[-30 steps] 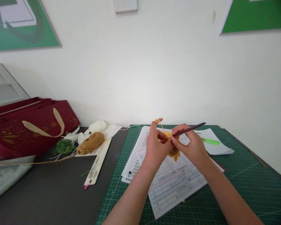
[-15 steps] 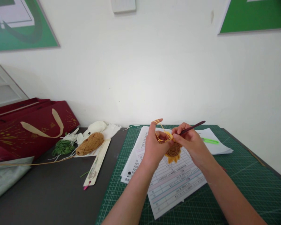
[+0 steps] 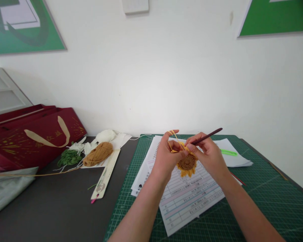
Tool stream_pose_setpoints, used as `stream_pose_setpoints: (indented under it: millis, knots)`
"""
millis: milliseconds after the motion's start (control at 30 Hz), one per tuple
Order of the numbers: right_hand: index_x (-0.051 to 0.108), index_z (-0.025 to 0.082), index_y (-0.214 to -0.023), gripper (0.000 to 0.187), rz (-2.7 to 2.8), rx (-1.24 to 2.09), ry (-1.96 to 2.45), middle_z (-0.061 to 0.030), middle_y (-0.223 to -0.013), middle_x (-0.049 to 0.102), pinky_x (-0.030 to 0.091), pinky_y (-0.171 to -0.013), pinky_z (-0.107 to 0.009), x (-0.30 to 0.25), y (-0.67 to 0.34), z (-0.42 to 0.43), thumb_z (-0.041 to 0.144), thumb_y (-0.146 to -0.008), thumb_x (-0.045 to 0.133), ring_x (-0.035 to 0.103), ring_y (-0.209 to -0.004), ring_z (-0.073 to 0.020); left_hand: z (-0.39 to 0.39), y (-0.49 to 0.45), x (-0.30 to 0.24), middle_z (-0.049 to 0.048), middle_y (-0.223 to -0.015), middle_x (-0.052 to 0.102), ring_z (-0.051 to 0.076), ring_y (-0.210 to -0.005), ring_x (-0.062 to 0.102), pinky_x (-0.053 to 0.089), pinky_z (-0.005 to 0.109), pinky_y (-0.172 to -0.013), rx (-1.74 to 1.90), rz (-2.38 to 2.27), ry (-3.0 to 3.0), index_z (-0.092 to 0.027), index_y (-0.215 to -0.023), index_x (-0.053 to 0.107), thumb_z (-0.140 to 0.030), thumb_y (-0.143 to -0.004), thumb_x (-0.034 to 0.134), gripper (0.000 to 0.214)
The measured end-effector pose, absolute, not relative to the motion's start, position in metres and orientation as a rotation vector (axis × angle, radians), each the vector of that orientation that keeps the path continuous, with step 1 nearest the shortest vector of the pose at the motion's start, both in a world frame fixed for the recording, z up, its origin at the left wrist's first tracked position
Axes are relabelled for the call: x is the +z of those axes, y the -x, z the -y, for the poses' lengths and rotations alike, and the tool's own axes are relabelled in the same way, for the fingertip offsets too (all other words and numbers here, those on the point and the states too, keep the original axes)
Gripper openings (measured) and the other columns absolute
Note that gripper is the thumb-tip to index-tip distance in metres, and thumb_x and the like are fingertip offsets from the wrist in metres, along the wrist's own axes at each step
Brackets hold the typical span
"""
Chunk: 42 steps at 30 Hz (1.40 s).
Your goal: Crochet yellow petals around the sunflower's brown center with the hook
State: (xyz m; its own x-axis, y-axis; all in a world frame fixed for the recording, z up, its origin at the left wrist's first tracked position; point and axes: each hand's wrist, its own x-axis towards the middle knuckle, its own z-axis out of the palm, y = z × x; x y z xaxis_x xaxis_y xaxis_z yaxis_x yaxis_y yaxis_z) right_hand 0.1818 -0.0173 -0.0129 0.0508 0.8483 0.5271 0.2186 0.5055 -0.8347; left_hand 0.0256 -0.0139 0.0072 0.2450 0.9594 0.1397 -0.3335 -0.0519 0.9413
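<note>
A crocheted sunflower piece (image 3: 187,163), brown in the middle with yellow petals round it, hangs between my hands above the printed sheets. My left hand (image 3: 168,155) pinches its upper left edge between thumb and fingers. Yellow yarn (image 3: 175,135) loops over the raised left index finger and runs down to the piece. In my right hand (image 3: 207,150) is a dark crochet hook (image 3: 207,135), gripped like a pencil and slanting up to the right. The hook's tip is at the petal edge, hidden by the fingers.
Printed sheets (image 3: 184,208) lie on a green cutting mat (image 3: 272,208). A bright green clip-like item (image 3: 228,153) rests on paper at the right. To the left are brown yarn (image 3: 98,154), green yarn (image 3: 69,157), white yarn (image 3: 105,135), a ruler (image 3: 106,176) and a red gift bag (image 3: 40,137).
The crocheted piece has turned so more of its brown face shows. My right hand and the hook have shifted slightly, and the hook now tilts a little more steeply.
</note>
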Motion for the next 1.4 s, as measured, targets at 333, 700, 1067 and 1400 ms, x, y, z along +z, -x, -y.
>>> stream_pose_setpoints:
  millis: [333,700,1067,1400]
  knots:
    - [0.059,0.024,-0.084,0.016,1.596,0.581,1.015,-0.0009,-0.079,0.064,0.052,-0.07,-0.034,-0.013,-0.181,0.017,0.037,-0.092,0.064,0.063,-0.073,-0.0196,0.008,-0.025,0.003,-0.009,-0.06,0.053,0.012,-0.059,0.05,0.04,0.025,-0.06,1.142,-0.81,-1.347,-0.02,-0.113,0.066,-0.005,-0.054,0.076,0.062]
    - [0.063,0.024,-0.089,0.015,1.596,0.619,0.982,-0.0042,-0.087,0.071,0.057,-0.075,-0.037,-0.015,-0.184,0.016,0.037,-0.089,0.07,0.068,-0.082,-0.0221,0.007,-0.019,0.006,-0.0076,-0.064,0.06,0.013,-0.061,0.054,0.042,0.027,-0.062,1.191,-0.812,-1.266,-0.017,-0.132,0.052,-0.011,-0.059,0.082,0.079]
    - [0.065,0.025,-0.087,0.012,1.442,0.596,0.843,-0.003,-0.09,0.07,0.057,-0.08,-0.035,-0.016,-0.178,0.015,0.034,-0.089,0.072,0.069,-0.087,-0.0195,0.008,-0.014,0.007,-0.0023,-0.073,0.069,0.014,-0.069,0.061,0.045,0.029,-0.07,1.191,-0.692,-1.081,-0.017,-0.135,0.05,-0.014,-0.062,0.084,0.081]
    - [0.065,0.025,-0.09,0.006,1.527,0.573,0.774,-0.0022,-0.089,0.071,0.052,-0.081,-0.037,-0.015,-0.184,0.016,0.029,-0.092,0.07,0.069,-0.087,-0.0199,0.011,-0.011,0.011,-0.0044,-0.072,0.07,0.014,-0.068,0.061,0.044,0.03,-0.071,1.121,-0.634,-1.104,-0.027,-0.155,0.026,-0.009,-0.068,0.082,0.105]
